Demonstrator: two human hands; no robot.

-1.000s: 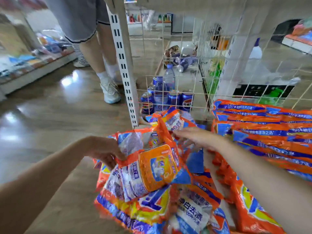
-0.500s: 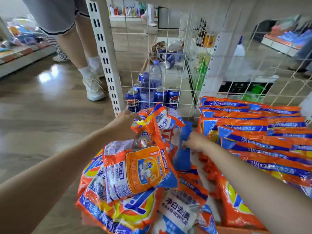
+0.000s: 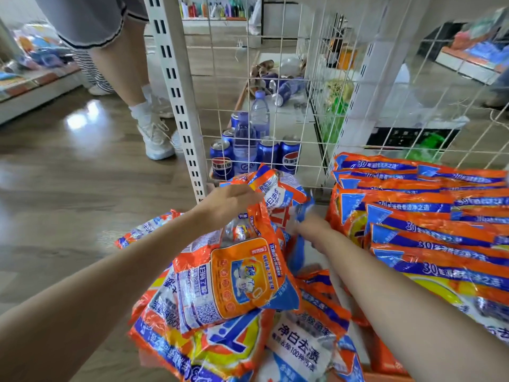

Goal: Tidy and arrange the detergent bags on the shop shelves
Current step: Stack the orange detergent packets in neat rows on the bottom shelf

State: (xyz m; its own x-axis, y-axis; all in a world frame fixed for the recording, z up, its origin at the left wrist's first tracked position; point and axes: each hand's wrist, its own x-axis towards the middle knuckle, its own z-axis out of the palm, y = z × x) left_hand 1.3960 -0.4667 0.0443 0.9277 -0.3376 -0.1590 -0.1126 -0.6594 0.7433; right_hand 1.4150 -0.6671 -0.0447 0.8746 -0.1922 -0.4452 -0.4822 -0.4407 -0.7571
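- My left hand [image 3: 228, 201] grips the top edge of an orange detergent bag [image 3: 237, 277], which lies tilted on a loose heap of bags [image 3: 209, 346] at the shelf's left end.
- My right hand [image 3: 308, 224] reaches in behind that bag; I cannot tell whether its grip holds anything, as the fingers are hidden.
- A tidy stack of bags [image 3: 429, 216] sits to the right.
- Behind the wire grid [image 3: 275, 78] stand blue cans [image 3: 220, 158] and water bottles [image 3: 259, 111].
- Another person's legs [image 3: 132, 75] stand on the wooden floor [image 3: 68, 175].
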